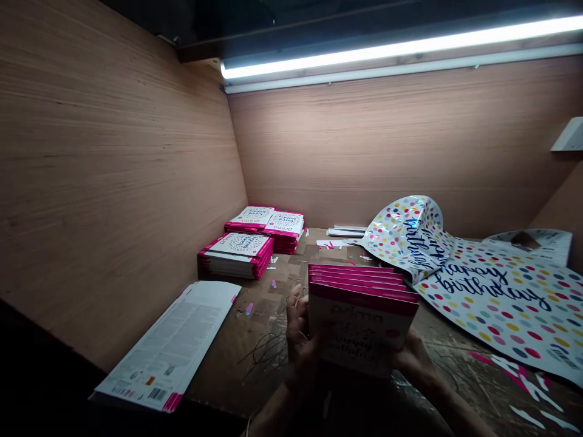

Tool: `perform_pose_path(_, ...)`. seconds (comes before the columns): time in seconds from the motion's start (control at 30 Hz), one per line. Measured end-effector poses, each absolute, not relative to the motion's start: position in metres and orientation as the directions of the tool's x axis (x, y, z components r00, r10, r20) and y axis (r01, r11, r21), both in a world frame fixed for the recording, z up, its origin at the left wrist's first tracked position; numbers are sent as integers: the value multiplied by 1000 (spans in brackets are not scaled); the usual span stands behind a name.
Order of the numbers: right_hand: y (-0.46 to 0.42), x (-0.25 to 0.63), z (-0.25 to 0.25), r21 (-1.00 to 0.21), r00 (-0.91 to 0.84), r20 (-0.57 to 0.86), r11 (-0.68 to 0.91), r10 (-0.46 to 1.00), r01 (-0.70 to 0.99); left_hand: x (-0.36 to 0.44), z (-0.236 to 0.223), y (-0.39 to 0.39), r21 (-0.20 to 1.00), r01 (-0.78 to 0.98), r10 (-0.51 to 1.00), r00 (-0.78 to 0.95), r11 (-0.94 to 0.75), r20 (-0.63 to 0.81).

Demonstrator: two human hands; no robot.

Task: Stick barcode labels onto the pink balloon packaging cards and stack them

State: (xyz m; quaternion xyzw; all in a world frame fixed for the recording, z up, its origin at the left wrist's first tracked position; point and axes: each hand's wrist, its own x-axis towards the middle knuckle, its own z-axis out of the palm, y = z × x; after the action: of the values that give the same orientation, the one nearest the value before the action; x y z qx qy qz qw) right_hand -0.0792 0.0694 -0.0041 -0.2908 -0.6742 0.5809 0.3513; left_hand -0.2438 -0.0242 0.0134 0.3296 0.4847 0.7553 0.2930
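Between both hands, near the front of the table, is a fanned stack of balloon packets (359, 328), white with pink top edges and printed "prima" and "happy birthday". My left hand (300, 340) grips the left side of the stack, with its fingers partly behind it. On the right side, my right hand (410, 355) is closed on the lower edge, and its fingertips are hidden behind the packets. The front packet is in shadow.
Stacked packets (237, 246) stand against the left wall. Flat printed card sleeves (173, 346) lie at the left edge. Dotted foil balloons (496, 291) spread over the right side. Paper scraps (523, 379) and thin dark strings (268, 352) litter the table (218, 370).
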Motion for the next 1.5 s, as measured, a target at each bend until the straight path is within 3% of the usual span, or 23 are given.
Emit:
perform_pose_path(0.23,62,-81,3,-988,-631,144,147,762,-48,-242,14,-26,926,-144,837,-493,-348,238)
perform_pose_path(0.43,59,-87,-1,-977,-559,169,214,812,17,-238,6,-22,956,-23,782,-582,-293,226)
perform_pose_path(0.7,63,-84,-13,-954,-574,229,299,786,28,-234,6,-21,938,25,736,-612,-347,288)
perform_pose_path(0.97,62,-80,-25,-978,-597,169,207,784,-4,-233,8,-24,938,127,687,-651,-321,323)
perform_pose_path(1.1,60,-81,-22,-979,-609,181,198,772,-40,-240,8,-26,948,-6,775,-578,-318,256)
perform_pose_path(1.27,52,-88,-11,-971,-602,230,138,765,-196,-258,1,-23,966,-230,919,-393,-117,17)
perform_pose_path(1.37,50,-91,-11,-957,-586,247,100,772,-272,-262,-5,-22,967,-237,893,-450,-94,-24)
perform_pose_path(1.43,52,-89,-15,-955,-578,276,149,768,-258,-261,-7,-23,975,-200,870,-492,-96,-15)
perform_pose_path(1.5,55,-82,-19,-935,-533,355,300,768,-189,-260,-6,-25,982,-161,859,-513,-98,2)
